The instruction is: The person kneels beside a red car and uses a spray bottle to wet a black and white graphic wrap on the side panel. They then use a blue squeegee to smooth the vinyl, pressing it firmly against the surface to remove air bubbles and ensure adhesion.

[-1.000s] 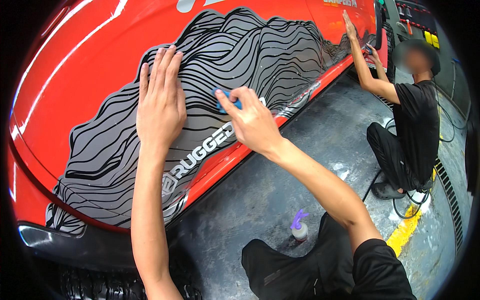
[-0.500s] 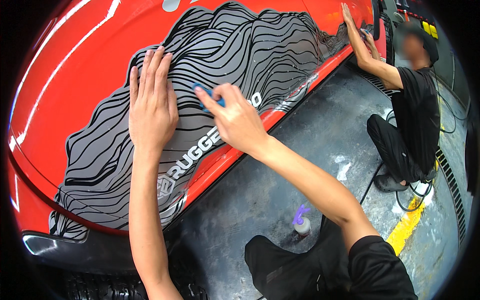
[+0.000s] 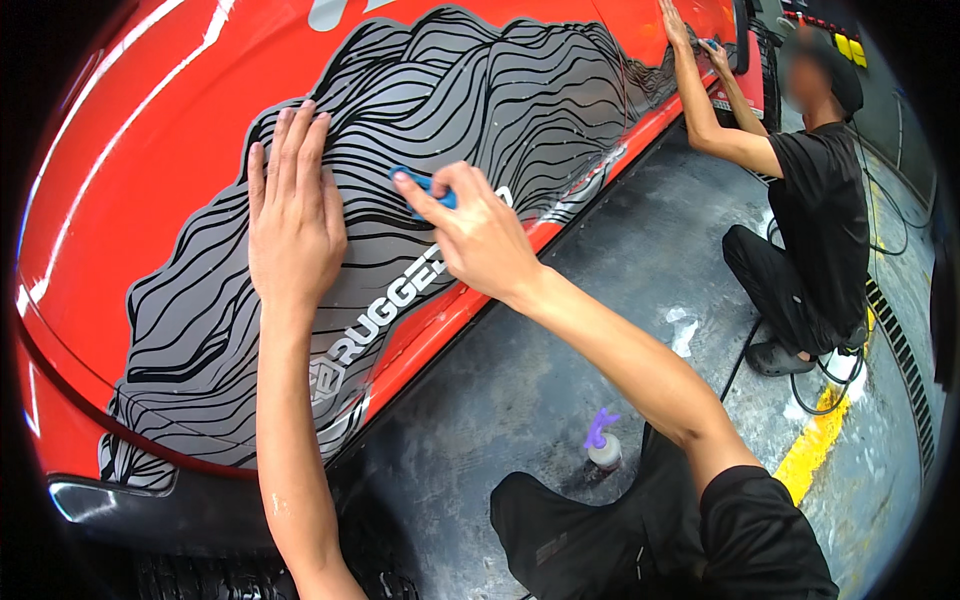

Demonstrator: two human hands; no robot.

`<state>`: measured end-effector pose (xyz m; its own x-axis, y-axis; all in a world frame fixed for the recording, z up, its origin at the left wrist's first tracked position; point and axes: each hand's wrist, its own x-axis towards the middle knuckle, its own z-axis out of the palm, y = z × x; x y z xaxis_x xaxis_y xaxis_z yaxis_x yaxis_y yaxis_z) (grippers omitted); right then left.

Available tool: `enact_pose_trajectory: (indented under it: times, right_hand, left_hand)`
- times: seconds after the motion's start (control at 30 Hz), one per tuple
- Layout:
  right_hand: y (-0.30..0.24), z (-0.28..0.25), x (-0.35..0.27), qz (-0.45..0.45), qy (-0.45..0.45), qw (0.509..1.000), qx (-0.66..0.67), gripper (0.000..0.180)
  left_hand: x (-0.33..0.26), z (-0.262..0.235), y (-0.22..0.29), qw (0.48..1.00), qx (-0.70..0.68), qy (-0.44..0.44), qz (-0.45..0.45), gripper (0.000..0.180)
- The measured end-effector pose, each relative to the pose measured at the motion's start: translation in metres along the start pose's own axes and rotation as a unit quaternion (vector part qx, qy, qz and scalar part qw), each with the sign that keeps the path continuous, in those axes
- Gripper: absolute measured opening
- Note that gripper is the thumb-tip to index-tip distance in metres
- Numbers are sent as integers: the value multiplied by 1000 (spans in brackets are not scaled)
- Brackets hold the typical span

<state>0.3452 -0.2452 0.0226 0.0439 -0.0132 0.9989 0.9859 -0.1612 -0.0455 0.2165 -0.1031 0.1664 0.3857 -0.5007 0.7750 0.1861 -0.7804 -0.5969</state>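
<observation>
A grey decal with wavy black lines and white lettering covers the lower side of a red car. My left hand lies flat on the decal's left part, fingers stretched out and pointing up. To its right, my right hand grips a small blue squeegee against the decal, its forefinger stretched along the tool. The squeegee's lower part is hidden by my fingers.
On the grey floor stands a spray bottle with a purple head, near my knee. At the far right a person in black squats by the car, both hands on its side. Black cables, a yellow line and a drain grate lie beyond.
The view has shifted slightly. My right hand stays at nearly the same spot on the decal with the squeegee, and my left hand remains flat. The other person's arms have moved a little.
</observation>
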Motion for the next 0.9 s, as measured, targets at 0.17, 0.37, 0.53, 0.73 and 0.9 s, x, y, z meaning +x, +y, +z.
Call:
enact_pose_trajectory:
  times: [0.17,0.37,0.53,0.73,0.9]
  right_hand:
    - [14,-10,-37,57,-44,997,-19,86]
    - [15,-20,-21,-12,-10,998,53,83]
    - [9,-12,-1,51,60,987,142,75]
    - [19,-15,19,-1,44,993,107,66]
    - [-1,12,40,-61,62,996,21,48]
  left_hand:
    - [1,0,2,1000,-3,-1,2,52]
    - [-2,0,4,1000,-2,-2,-1,52]
    - [-1,-1,0,1000,0,2,0,51]
    - [5,12,11,999,-42,11,10,56]
    - [-4,1,-14,999,36,-25,31,56]
